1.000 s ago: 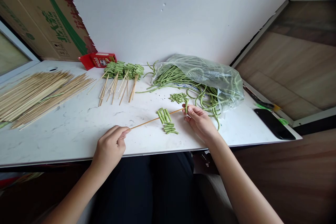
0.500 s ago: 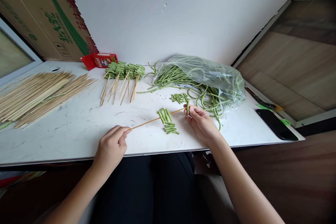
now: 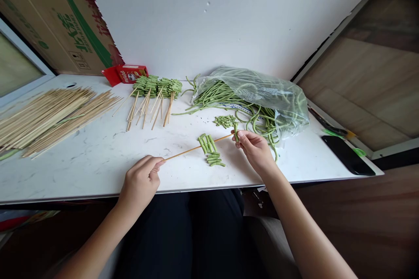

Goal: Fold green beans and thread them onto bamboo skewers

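Note:
My left hand (image 3: pixel 143 179) is closed round the near end of a bamboo skewer (image 3: pixel 183 152), which slants up to the right above the table. At its far tip, my right hand (image 3: pixel 253 148) pinches a short piece of green bean (image 3: pixel 236 132) held roughly upright. The skewer tip meets this piece; whether it has gone through, I cannot tell. Under the skewer, cut bean pieces (image 3: pixel 213 157) lie in a small group on the white table. A little pile of bean ends (image 3: pixel 225 120) sits just beyond my right hand.
Finished bean skewers (image 3: pixel 157 86) lie at the back beside a red box (image 3: pixel 132 73). Loose bamboo skewers (image 3: pixel 49 115) cover the left side. A clear plastic bag (image 3: pixel 262 89) of long beans stands at the back right. A black phone (image 3: pixel 347 154) rests near the right edge.
The whole view has shifted slightly. Both hands keep their hold on the skewer and the bean piece, with almost no movement between them.

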Demonstrator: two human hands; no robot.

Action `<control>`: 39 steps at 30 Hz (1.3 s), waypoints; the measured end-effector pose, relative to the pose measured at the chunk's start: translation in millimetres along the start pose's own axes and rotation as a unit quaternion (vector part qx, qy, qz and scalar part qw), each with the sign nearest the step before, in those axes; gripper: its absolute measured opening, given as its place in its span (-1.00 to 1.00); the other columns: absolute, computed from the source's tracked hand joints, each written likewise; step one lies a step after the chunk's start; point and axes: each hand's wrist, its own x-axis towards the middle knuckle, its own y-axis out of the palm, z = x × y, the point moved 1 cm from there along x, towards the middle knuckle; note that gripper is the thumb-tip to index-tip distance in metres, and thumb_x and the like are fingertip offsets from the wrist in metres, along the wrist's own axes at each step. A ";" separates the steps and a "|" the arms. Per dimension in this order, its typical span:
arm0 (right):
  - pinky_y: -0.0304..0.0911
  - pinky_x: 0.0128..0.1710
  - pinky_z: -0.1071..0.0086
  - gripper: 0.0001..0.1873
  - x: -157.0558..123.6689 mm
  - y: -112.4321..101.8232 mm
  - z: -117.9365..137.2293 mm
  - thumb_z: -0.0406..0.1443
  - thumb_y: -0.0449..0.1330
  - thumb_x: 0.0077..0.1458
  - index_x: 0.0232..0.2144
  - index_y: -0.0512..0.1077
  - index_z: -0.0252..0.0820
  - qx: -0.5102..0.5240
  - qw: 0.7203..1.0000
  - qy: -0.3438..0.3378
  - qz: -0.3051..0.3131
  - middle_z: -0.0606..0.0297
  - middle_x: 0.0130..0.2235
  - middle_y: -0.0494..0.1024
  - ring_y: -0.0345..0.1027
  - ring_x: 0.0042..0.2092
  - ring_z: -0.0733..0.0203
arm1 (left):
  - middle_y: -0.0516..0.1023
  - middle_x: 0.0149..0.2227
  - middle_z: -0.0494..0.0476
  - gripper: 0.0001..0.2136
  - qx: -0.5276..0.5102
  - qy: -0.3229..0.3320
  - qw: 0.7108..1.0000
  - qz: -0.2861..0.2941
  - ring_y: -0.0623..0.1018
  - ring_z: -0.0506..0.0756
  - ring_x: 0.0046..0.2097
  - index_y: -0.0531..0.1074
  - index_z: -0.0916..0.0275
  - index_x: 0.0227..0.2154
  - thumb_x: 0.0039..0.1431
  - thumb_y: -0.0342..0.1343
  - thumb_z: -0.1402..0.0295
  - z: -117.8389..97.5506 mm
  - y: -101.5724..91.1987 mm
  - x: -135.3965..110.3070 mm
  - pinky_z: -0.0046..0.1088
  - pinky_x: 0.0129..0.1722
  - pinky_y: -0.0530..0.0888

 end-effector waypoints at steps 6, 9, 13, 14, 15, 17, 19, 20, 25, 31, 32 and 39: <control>0.34 -0.15 0.23 -0.69 0.6 -6.3 5.8 0.02 0.41 0.17 -0.33 0.69 -0.06 -0.050 0.998 -0.024 -0.015 0.22 -0.31 0.64 0.45 -0.22 0.11 | 0.63 -0.34 0.08 -0.69 0.007 0.016 1.000 0.003 0.61 0.06 -0.30 0.57 0.23 -0.28 0.30 -0.07 0.62 1.1 -0.2 -1.4 -0.46 -0.26 0.50; 0.36 -0.11 0.19 -0.69 -0.7 -6.2 8.0 0.02 0.41 0.17 -0.35 0.70 -0.05 -0.062 0.998 -0.027 -0.019 0.21 -0.29 0.66 0.48 -0.18 0.07 | 0.63 -0.34 0.08 -0.69 0.010 0.013 1.000 0.004 0.60 0.06 -0.31 0.58 0.23 -0.29 0.29 -0.07 0.62 1.2 -0.3 -1.8 -0.46 -0.27 0.50; 0.38 -0.11 0.18 -0.69 -1.9 -4.7 7.0 0.03 0.40 0.17 -0.35 0.70 -0.05 -0.063 0.997 -0.026 -0.026 0.23 -0.31 0.66 0.50 -0.18 0.05 | 0.64 -0.34 0.08 -0.68 0.009 -0.001 1.000 0.009 0.61 0.06 -0.31 0.58 0.21 -0.31 0.25 -0.07 0.63 0.9 -0.5 -1.9 -0.46 -0.27 0.51; 0.38 -0.11 0.17 -0.70 -2.1 -4.3 6.8 0.02 0.41 0.17 -0.35 0.70 -0.05 -0.061 0.997 -0.028 -0.025 0.22 -0.31 0.66 0.51 -0.17 0.05 | 0.64 -0.33 0.09 -0.67 0.009 -0.002 1.000 0.010 0.61 0.07 -0.30 0.58 0.21 -0.31 0.24 -0.08 0.63 0.8 -0.5 -1.8 -0.46 -0.27 0.51; 0.39 -0.10 0.17 -0.70 -2.4 -4.0 6.8 0.02 0.41 0.17 -0.36 0.70 -0.05 -0.060 0.997 -0.030 -0.024 0.22 -0.30 0.67 0.51 -0.17 0.04 | 0.64 -0.33 0.09 -0.67 0.008 -0.001 1.000 0.010 0.61 0.07 -0.30 0.58 0.21 -0.31 0.24 -0.08 0.63 0.8 -0.6 -1.8 -0.46 -0.27 0.51; 0.39 -0.08 0.16 -0.71 -2.8 -3.4 7.6 0.01 0.42 0.16 -0.36 0.70 -0.05 -0.064 0.997 -0.034 -0.024 0.22 -0.28 0.67 0.51 -0.17 0.04 | 0.65 -0.32 0.10 -0.66 0.007 0.002 1.000 0.011 0.62 0.07 -0.28 0.58 0.22 -0.30 0.22 -0.09 0.65 0.9 -0.5 -1.9 -0.46 -0.26 0.51; 0.40 -0.08 0.16 -0.72 -3.4 -2.8 9.1 0.00 0.42 0.16 -0.35 0.71 -0.04 -0.070 0.997 -0.036 -0.025 0.21 -0.28 0.67 0.52 -0.18 0.04 | 0.65 -0.31 0.10 -0.65 0.008 0.006 1.000 0.011 0.62 0.08 -0.27 0.57 0.22 -0.31 0.21 -0.10 0.66 1.3 -0.1 -2.2 -0.46 -0.26 0.52; 0.40 -0.08 0.16 -0.72 -3.6 -2.5 9.9 0.00 0.42 0.16 -0.35 0.71 -0.04 -0.071 0.996 -0.037 -0.025 0.21 -0.28 0.67 0.52 -0.19 0.05 | 0.65 -0.30 0.10 -0.65 0.009 0.007 1.000 0.012 0.62 0.08 -0.26 0.57 0.22 -0.31 0.21 -0.10 0.66 1.5 0.1 -2.4 -0.46 -0.25 0.52; 0.41 -0.10 0.16 -0.73 -4.5 -0.7 12.2 0.00 0.44 0.14 -0.35 0.71 -0.04 -0.068 0.997 -0.033 -0.027 0.22 -0.29 0.67 0.51 -0.20 0.06 | 0.65 -0.30 0.10 -0.65 0.008 0.008 1.000 0.011 0.64 0.08 -0.24 0.57 0.22 -0.30 0.21 -0.10 0.67 2.2 0.7 -3.5 -0.46 -0.23 0.53; 0.37 -0.10 0.18 -0.71 -5.0 3.9 10.4 0.01 0.43 0.14 -0.37 0.69 -0.06 -0.046 0.998 -0.018 -0.027 0.22 -0.31 0.65 0.47 -0.21 0.09 | 0.65 -0.31 0.10 -0.68 0.006 0.009 1.000 0.005 0.63 0.07 -0.27 0.58 0.24 -0.31 0.27 -0.08 0.64 1.2 -0.5 -2.4 -0.46 -0.25 0.52; 0.36 -0.10 0.20 -0.71 -4.9 5.0 9.9 0.00 0.43 0.15 -0.37 0.68 -0.07 -0.033 0.999 -0.015 -0.025 0.22 -0.32 0.64 0.45 -0.22 0.11 | 0.65 -0.31 0.09 -0.69 0.005 0.008 1.000 0.003 0.63 0.07 -0.28 0.58 0.24 -0.31 0.29 -0.07 0.63 1.0 -0.5 -2.0 -0.46 -0.25 0.51; 0.28 -0.25 0.32 -0.71 -4.8 13.4 7.2 -0.03 0.53 0.01 -0.37 0.67 -0.09 0.117 0.991 0.058 -0.039 0.29 -0.36 0.55 0.29 -0.35 0.27 | 0.64 -0.35 0.07 -0.70 0.006 0.008 1.000 -0.021 0.62 0.04 -0.31 0.58 0.26 -0.29 0.31 -0.06 0.63 0.0 0.1 -0.9 -0.48 -0.26 0.51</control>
